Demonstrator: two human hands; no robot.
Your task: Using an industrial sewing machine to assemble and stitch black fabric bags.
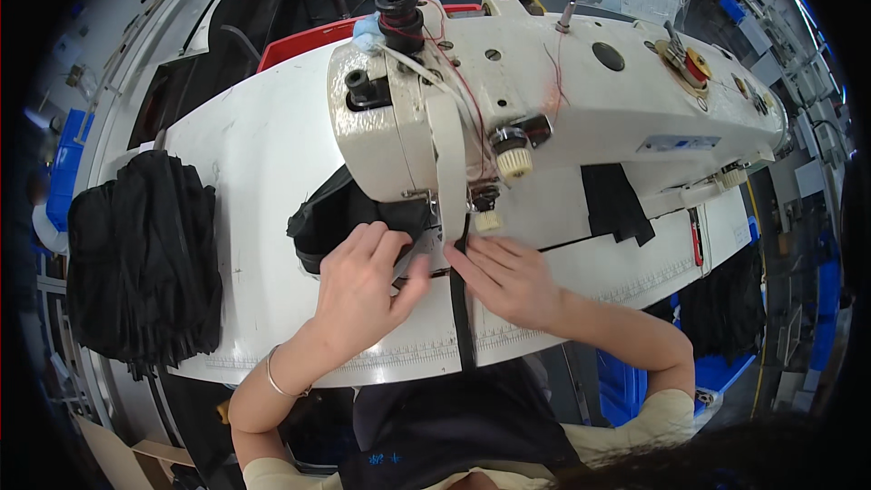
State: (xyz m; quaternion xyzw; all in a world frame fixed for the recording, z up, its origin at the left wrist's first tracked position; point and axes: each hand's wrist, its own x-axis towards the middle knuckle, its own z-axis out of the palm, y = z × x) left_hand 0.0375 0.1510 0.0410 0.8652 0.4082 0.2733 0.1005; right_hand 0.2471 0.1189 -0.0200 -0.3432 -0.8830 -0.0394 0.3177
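Note:
A white sewing machine [381, 141] stands over a white table, its needle area partly hidden. Left of the needle lies a black fabric piece [318, 218], standing up in folds and running under the machine head. At its near edge is my left hand [363, 281], fingers bent and thumb held apart, slightly blurred; I see nothing between them. Just right of the needle, my right hand [508, 281] has its fingertips closed on a narrow black strip [463, 322]. That strip runs from the needle area down over the table's near edge.
A thick stack of black fabric pieces [145, 263] hangs over the table's left side. Another black piece [612, 204] lies right of the needle, and a red-handled tool [696, 240] near the right edge. More black fabric [726, 308] and a blue crate [621, 386] sit below right.

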